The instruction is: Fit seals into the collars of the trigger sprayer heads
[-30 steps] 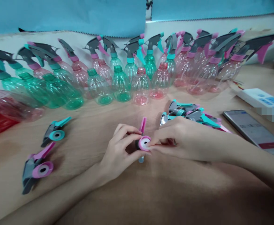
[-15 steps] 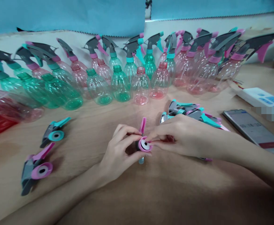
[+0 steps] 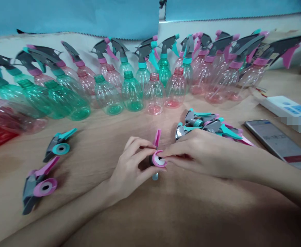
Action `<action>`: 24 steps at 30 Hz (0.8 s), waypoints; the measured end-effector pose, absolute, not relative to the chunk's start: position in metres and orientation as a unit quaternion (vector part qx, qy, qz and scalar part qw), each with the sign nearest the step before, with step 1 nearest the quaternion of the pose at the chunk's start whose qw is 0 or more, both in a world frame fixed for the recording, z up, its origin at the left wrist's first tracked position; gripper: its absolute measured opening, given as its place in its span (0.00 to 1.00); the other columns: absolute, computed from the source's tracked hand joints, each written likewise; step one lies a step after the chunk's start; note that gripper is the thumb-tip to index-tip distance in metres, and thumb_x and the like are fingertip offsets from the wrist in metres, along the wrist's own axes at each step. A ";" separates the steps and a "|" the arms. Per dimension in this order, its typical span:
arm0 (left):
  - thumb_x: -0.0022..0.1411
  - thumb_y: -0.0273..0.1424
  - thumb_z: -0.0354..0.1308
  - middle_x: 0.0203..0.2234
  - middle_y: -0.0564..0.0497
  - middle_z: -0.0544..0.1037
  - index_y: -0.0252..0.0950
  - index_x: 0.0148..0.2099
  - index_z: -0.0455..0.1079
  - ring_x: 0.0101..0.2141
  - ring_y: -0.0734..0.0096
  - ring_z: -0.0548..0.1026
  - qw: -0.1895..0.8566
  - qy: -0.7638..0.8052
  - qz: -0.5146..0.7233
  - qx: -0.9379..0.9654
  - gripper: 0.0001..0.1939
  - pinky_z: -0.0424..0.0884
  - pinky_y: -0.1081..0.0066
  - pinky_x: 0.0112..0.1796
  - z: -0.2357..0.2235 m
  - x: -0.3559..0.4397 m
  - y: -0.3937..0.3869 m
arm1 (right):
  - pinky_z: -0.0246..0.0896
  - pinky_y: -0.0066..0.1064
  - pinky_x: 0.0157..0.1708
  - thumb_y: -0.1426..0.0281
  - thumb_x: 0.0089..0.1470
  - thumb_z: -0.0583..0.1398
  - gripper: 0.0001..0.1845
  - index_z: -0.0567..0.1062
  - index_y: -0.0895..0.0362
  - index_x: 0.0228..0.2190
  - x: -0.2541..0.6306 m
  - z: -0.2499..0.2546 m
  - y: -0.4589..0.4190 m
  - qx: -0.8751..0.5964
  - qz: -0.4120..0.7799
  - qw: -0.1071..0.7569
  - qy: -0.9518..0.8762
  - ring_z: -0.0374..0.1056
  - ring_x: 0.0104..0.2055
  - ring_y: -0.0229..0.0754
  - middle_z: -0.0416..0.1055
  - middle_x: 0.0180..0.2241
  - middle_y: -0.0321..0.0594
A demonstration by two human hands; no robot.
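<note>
My left hand (image 3: 131, 164) grips a pink and grey spray trigger head (image 3: 157, 156), its pink collar facing me and its pink lever pointing up. The fingers of my right hand (image 3: 199, 152) are pinched at the collar's opening, pressing on a small white piece there that I cannot make out. Both hands rest low over the wooden table (image 3: 145, 212). A pile of several teal and pink trigger heads (image 3: 207, 125) lies just behind my right hand.
Two loose trigger heads lie at left, one teal (image 3: 59, 147), one pink (image 3: 38, 187). Several green and pink plastic bottles (image 3: 130, 92), some capped with triggers, stand in rows behind. A phone (image 3: 279, 142) and a white power strip (image 3: 287, 109) lie at right.
My right fingertips have shifted slightly on the pink collar's opening. The left hand keeps the trigger head in the same place.
</note>
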State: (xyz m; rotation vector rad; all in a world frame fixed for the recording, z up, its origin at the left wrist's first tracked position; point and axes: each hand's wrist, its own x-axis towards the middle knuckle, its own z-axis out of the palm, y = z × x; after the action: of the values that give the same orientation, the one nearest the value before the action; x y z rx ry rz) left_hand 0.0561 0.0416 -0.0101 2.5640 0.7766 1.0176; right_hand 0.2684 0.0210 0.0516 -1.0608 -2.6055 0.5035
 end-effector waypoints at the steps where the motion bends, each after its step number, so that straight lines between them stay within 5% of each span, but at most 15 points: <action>1: 0.54 0.35 0.65 0.36 0.49 0.71 0.37 0.41 0.71 0.38 0.65 0.68 0.139 0.268 0.351 0.886 0.13 0.69 0.64 0.38 -0.011 0.056 0.042 | 0.52 0.27 0.27 0.70 0.59 0.54 0.12 0.78 0.53 0.31 0.268 0.052 0.021 -0.363 0.183 0.128 -0.905 0.65 0.25 0.33 0.74 0.26 0.32; 10: 0.54 0.31 0.65 0.37 0.48 0.72 0.35 0.40 0.71 0.39 0.66 0.67 0.136 0.244 0.341 0.898 0.11 0.68 0.66 0.39 -0.011 0.056 0.041 | 0.46 0.27 0.24 0.70 0.59 0.54 0.14 0.74 0.56 0.24 0.265 0.050 0.018 -0.369 0.174 0.102 -0.907 0.57 0.21 0.32 0.70 0.21 0.32; 24: 0.57 0.32 0.63 0.35 0.47 0.72 0.35 0.39 0.70 0.38 0.64 0.68 0.107 0.256 0.352 0.894 0.09 0.69 0.64 0.38 -0.011 0.056 0.043 | 0.53 0.30 0.26 0.74 0.57 0.56 0.08 0.76 0.60 0.31 0.252 0.030 0.010 -0.393 0.086 0.151 -0.903 0.68 0.26 0.39 0.74 0.26 0.39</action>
State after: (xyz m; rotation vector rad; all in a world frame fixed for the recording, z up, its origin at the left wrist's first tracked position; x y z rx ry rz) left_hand 0.0556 0.0434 -0.0107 2.6308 0.7547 1.0374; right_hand 0.2520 0.0097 0.0302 -1.1276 -2.5922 0.2483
